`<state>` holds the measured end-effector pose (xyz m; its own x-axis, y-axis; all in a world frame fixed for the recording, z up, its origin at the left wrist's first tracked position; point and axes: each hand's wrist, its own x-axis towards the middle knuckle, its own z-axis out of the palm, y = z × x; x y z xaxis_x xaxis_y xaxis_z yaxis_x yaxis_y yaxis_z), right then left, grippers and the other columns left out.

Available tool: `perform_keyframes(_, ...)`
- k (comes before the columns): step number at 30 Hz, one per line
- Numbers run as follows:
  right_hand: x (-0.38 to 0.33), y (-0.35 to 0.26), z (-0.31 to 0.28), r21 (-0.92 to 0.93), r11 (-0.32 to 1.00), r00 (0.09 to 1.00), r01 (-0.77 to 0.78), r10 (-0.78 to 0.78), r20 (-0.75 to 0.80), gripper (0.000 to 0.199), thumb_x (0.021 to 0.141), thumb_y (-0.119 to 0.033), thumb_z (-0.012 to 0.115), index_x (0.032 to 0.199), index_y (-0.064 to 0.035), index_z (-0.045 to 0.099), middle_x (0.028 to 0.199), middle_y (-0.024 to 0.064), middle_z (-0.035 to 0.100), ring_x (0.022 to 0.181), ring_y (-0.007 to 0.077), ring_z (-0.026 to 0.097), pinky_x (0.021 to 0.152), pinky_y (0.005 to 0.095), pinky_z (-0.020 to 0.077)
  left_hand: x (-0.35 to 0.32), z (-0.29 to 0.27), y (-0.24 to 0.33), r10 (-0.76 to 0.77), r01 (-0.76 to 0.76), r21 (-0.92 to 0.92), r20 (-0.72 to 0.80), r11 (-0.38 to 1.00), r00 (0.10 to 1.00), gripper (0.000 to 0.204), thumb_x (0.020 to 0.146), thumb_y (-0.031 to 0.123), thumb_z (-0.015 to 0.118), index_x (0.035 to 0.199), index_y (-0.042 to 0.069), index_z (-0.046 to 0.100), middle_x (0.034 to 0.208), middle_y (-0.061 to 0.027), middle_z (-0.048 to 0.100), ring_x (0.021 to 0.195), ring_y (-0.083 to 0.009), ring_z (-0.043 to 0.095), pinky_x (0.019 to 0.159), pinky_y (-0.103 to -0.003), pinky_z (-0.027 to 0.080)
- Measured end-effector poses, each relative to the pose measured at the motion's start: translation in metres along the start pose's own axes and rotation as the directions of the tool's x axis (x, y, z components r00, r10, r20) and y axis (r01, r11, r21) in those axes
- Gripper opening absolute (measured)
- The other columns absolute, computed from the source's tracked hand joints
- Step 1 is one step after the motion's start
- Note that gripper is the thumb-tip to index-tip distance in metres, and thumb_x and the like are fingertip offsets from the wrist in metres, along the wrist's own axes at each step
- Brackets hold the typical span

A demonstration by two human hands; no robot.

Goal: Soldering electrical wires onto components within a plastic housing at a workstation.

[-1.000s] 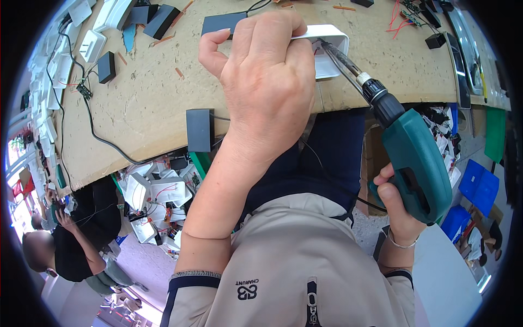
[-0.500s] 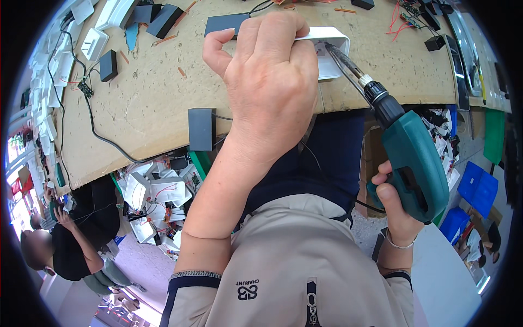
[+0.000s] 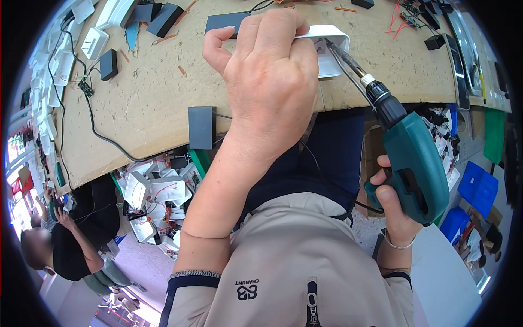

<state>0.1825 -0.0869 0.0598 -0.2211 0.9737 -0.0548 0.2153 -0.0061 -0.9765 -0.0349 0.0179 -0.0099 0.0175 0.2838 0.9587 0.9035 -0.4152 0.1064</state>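
White housing (image 3: 329, 66), just in from the near edge of the table (image 3: 158, 106), is gripped by the left hand (image 3: 272, 79), curled closed, fingertips hidden; the right hand (image 3: 401, 217) wraps snugly around a green soldering gun (image 3: 417, 158) reaching inside it

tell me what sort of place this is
Likely an electronics workshop: the right hand holds what looks like a green-and-black soldering gun at an open white plastic casing, a small green circuit board lies on the tan workbench, and white plastic casings are heaped below.
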Motion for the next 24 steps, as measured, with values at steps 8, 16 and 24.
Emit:
perform_keyframes(8,0.004,0.004,-0.002,-0.061,0.996,0.998,0.061,-0.059,0.031,0.036,0.068,-0.002,0.071,0.101,0.0029,0.056,0.086,0.0108,0.062,0.070,0.0132,0.059,0.062,0.0244,0.0500,0.000,0.006,0.003,0.074,-0.105,-0.094,-0.284,0.990,0.956,0.006,0.066,0.000,0.057,0.065,0.005,0.053,0.080,-0.0015,0.052,0.074,-0.0167,0.050,0.075,-0.038,0.026)
perform_keyframes(16,0.000,0.000,-0.002,-0.065,0.997,0.999,-0.037,0.034,-0.036,0.037,0.066,0.001,0.072,0.099,0.0042,0.056,0.082,0.0103,0.061,0.067,0.0136,0.060,0.060,0.0241,0.0507,0.009,-0.028,0.021,-0.083,0.076,0.051,0.145,0.996,0.986,0.003,0.065,0.003,0.061,0.066,0.005,0.058,0.082,-0.0003,0.053,0.074,-0.0157,0.050,0.075,-0.036,0.025)
perform_keyframes(24,-0.001,0.002,-0.003,-0.026,1.000,1.000,-0.016,0.015,-0.026,0.039,0.067,0.000,0.072,0.102,0.0032,0.055,0.085,0.0114,0.062,0.071,0.0142,0.061,0.063,0.0252,0.0517,0.017,-0.045,0.032,-0.237,0.162,0.204,0.432,0.965,0.870,0.003,0.065,0.005,0.063,0.067,0.006,0.062,0.084,0.0007,0.054,0.074,-0.0149,0.050,0.074,-0.034,0.024)
